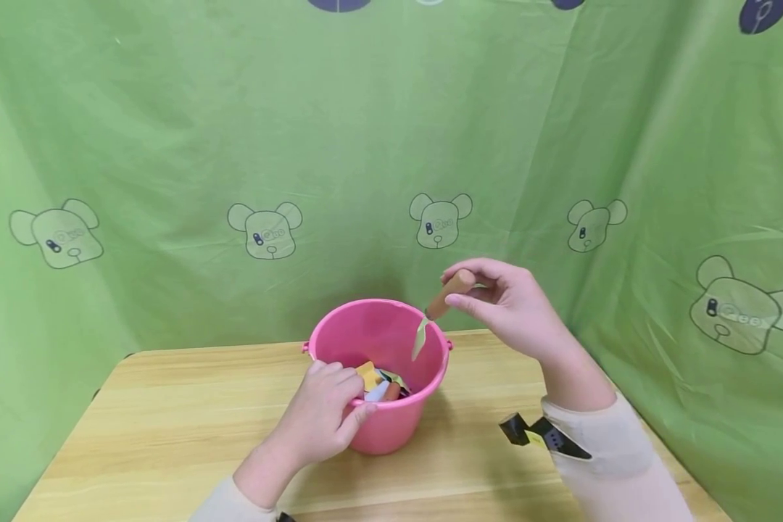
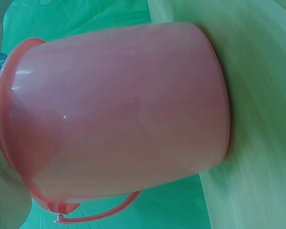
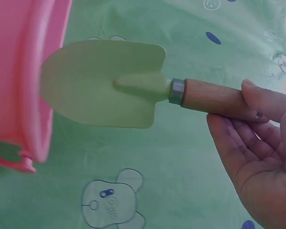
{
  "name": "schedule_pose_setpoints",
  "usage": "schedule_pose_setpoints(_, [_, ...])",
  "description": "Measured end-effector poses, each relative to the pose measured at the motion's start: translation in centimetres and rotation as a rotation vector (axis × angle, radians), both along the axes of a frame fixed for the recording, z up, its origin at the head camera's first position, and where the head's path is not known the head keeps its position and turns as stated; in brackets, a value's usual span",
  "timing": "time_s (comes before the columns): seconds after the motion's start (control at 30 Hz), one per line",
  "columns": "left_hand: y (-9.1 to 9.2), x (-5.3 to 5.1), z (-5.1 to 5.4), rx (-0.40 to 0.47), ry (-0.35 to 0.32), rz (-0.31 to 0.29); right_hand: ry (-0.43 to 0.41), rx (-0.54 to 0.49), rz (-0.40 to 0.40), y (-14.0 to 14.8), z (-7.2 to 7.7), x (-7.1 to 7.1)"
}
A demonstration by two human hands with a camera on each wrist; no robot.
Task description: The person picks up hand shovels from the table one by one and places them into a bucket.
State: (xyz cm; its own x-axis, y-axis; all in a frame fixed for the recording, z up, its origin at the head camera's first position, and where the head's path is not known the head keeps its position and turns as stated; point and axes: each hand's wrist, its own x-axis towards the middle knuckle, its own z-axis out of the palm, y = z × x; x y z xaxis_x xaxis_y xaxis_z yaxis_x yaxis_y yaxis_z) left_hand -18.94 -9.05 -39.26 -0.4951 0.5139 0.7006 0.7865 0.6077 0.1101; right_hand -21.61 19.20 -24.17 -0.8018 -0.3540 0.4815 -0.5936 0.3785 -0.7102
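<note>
A pink bucket (image 1: 385,428) stands upright on the wooden table. My left hand (image 1: 326,413) grips its near rim, fingers over the edge and thumb outside; in the left wrist view the bucket's wall (image 2: 124,109) fills most of the picture. Above the bucket's right side, my right hand (image 1: 505,308) pinches the wooden handle (image 3: 214,99) of a small garden trowel between thumb and fingers. The trowel's light green blade (image 3: 100,86) points down, its tip reaching over the rim into the bucket's mouth. Inside lie a yellow piece (image 1: 368,375) and other partly hidden things, one with a brown wooden end (image 1: 392,391).
The light wooden table (image 1: 189,420) extends around the bucket. Green cloth (image 1: 365,145) printed with bear heads hangs behind it and along both sides. A pink bucket handle (image 2: 105,214) hangs at the far side. A black device (image 1: 544,435) is strapped to the right sleeve.
</note>
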Motion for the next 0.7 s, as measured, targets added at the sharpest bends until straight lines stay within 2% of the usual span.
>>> schedule_pose_setpoints(0.2, [0.0,-0.1,-0.2,0.002,-0.002,0.001,-0.005,-0.056,-0.038,-0.7,-1.7,-0.5])
schedule_pose_setpoints(0.47, [0.0,-0.1,-0.1,0.006,0.009,0.000,-0.021,-0.162,-0.046,-1.7,-3.4,-0.9])
schedule_pose_setpoints(0.7, [0.1,-0.1,-0.1,0.004,0.003,-0.005,-0.059,-0.174,-0.110,-2.6,-5.7,-1.5])
